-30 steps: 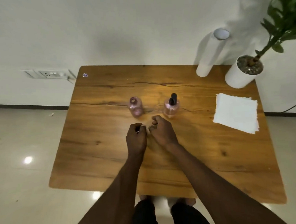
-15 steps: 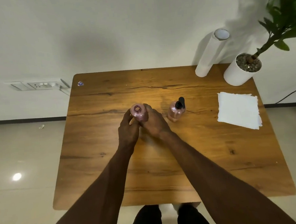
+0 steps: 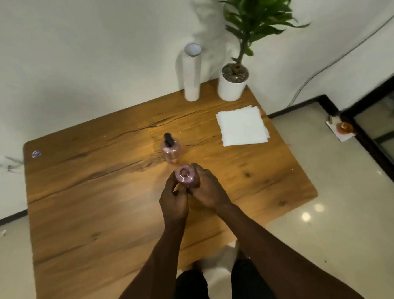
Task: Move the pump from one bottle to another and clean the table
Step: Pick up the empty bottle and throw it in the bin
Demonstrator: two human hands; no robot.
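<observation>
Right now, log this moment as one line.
phase: pump swap | both hands hold open bottle | pump on far bottle | tissue unused

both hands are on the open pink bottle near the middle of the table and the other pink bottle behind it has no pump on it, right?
Not quite. The head view shows both hands, left hand and right hand, on the open pink bottle near the middle of the table, but the other pink bottle behind it does have a pump: the black pump sits on its top.
</observation>
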